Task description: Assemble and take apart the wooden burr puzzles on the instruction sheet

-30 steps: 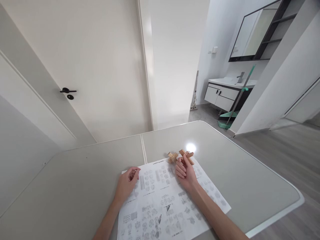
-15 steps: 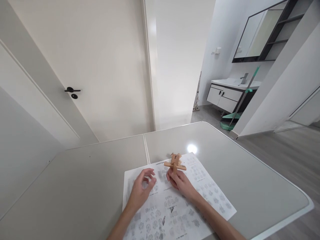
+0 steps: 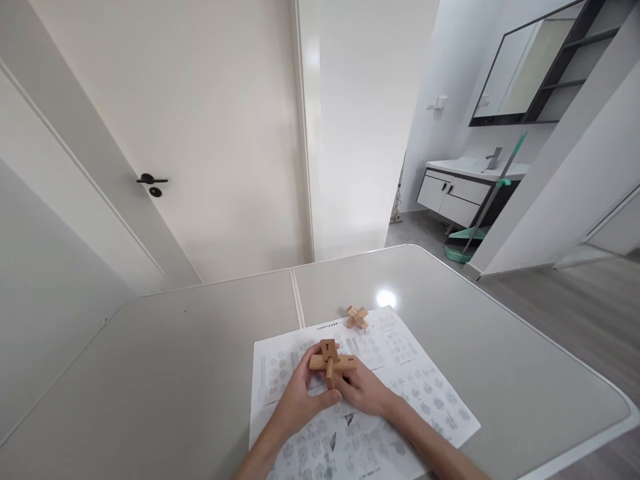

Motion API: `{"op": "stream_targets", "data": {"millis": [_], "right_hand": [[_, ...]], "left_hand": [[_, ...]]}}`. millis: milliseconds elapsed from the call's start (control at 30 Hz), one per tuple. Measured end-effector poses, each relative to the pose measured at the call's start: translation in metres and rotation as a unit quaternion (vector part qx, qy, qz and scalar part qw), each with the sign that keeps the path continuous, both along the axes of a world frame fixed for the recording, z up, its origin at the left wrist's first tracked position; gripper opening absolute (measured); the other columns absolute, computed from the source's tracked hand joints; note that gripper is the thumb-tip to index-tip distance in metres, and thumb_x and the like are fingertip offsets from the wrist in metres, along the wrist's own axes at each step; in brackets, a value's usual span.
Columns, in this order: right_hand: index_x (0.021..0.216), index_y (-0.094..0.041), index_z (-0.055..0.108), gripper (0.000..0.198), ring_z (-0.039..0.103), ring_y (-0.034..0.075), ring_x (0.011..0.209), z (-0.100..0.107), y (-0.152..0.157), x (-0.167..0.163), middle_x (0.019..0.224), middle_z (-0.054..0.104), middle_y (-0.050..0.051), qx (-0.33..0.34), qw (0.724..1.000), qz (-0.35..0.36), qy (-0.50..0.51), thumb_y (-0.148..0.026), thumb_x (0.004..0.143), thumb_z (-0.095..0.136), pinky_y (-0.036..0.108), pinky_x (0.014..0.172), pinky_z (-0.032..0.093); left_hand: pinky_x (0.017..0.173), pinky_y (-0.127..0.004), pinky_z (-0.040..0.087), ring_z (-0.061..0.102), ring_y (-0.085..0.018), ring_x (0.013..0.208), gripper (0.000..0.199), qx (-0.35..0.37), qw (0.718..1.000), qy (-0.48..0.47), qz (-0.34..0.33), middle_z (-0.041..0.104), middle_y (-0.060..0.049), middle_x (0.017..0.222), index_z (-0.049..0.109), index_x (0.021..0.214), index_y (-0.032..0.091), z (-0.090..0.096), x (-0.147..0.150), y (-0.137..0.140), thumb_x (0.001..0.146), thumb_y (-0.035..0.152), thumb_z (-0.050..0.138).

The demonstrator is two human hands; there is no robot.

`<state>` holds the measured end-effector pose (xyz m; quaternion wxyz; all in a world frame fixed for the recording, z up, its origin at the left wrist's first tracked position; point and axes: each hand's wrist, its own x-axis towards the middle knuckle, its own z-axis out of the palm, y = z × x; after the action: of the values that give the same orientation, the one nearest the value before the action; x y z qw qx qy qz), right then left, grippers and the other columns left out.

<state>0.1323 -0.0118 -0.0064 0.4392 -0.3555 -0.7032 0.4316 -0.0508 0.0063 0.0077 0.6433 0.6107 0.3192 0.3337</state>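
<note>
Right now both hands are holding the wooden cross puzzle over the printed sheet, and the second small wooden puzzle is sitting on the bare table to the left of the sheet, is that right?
Not quite. Both the left hand and right hand do hold the wooden cross puzzle over the printed sheet. But the second small wooden puzzle sits at the sheet's far edge, not to its left, as the head view shows.

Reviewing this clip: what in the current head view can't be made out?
- Wooden puzzle: its lower part is hidden by the left hand and right hand, so the joints between pieces are unclear.
- Instruction sheet: diagrams and print are too small to read; its near edge is cut off by the frame bottom and covered by the forearms.
- Small wooden puzzle: too small to count its pieces.
</note>
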Motion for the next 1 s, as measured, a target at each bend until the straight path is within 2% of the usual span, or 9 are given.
{"op": "stream_targets", "data": {"millis": [167,367,533,667,767,867,1000], "right_hand": [[0.065,-0.022,0.048,0.035,0.033,0.014,0.057,-0.006,0.0,-0.001,0.061,0.04,-0.004,-0.013,1.0,-0.008,0.007,-0.032,0.098,0.051,0.026,0.056,0.028],[0.059,-0.021,0.04,0.041,0.028,0.011,0.051,-0.014,0.003,0.0,0.055,0.038,-0.005,-0.031,0.997,-0.056,-0.045,-0.028,0.098,0.053,0.026,0.051,0.021],[0.058,-0.021,0.044,0.035,0.039,0.014,0.053,-0.022,0.006,-0.003,0.056,0.051,-0.002,-0.013,0.997,-0.069,-0.042,-0.017,0.092,0.052,0.026,0.054,0.027],[0.06,-0.022,0.048,0.03,0.045,0.016,0.056,-0.024,0.006,-0.004,0.059,0.056,-0.001,-0.01,0.997,-0.077,-0.028,-0.014,0.089,0.051,0.027,0.057,0.032],[0.064,-0.022,0.051,0.026,0.047,0.016,0.058,-0.02,0.004,-0.004,0.061,0.058,-0.001,-0.016,0.997,-0.069,-0.023,-0.015,0.089,0.052,0.026,0.057,0.034],[0.064,-0.022,0.048,0.027,0.043,0.014,0.055,-0.017,0.003,-0.004,0.059,0.052,-0.003,-0.026,0.997,-0.064,-0.034,-0.018,0.09,0.053,0.025,0.054,0.032],[0.064,-0.021,0.047,0.035,0.041,0.013,0.052,-0.02,0.005,-0.003,0.056,0.047,-0.003,-0.048,0.996,-0.078,-0.017,-0.031,0.097,0.052,0.025,0.051,0.031]], "left_hand": [[0.115,-0.049,0.041,0.052,-0.037,0.135,0.085,0.0,0.999,-0.029,0.029,0.058,-0.014,0.143,0.055,0.141,0.027,-0.003,0.001,0.003,0.067,0.049,0.091],[0.112,-0.047,0.044,0.054,-0.036,0.132,0.078,0.004,0.997,-0.048,0.053,0.059,-0.014,0.143,0.054,0.139,0.026,-0.01,-0.001,0.007,0.072,0.047,0.088],[0.112,-0.046,0.044,0.057,-0.034,0.129,0.08,0.009,0.997,-0.001,0.071,0.063,-0.012,0.137,0.05,0.143,0.028,-0.01,0.002,0.003,0.073,0.04,0.088],[0.116,-0.048,0.04,0.052,-0.034,0.135,0.081,0.01,0.997,0.007,0.075,0.059,-0.012,0.144,0.047,0.145,0.029,-0.012,0.005,-0.001,0.075,0.034,0.087],[0.117,-0.048,0.039,0.051,-0.035,0.137,0.08,0.008,0.996,-0.008,0.084,0.058,-0.012,0.144,0.049,0.144,0.027,-0.014,0.005,0.0,0.074,0.033,0.087],[0.115,-0.047,0.042,0.054,-0.034,0.135,0.077,0.004,0.997,-0.021,0.078,0.06,-0.011,0.144,0.05,0.143,0.027,-0.011,0.004,0.002,0.075,0.033,0.087],[0.114,-0.047,0.042,0.053,-0.035,0.135,0.075,0.011,0.996,-0.044,0.082,0.057,-0.011,0.148,0.052,0.142,0.027,-0.004,0.004,0.003,0.075,0.034,0.086]]}}
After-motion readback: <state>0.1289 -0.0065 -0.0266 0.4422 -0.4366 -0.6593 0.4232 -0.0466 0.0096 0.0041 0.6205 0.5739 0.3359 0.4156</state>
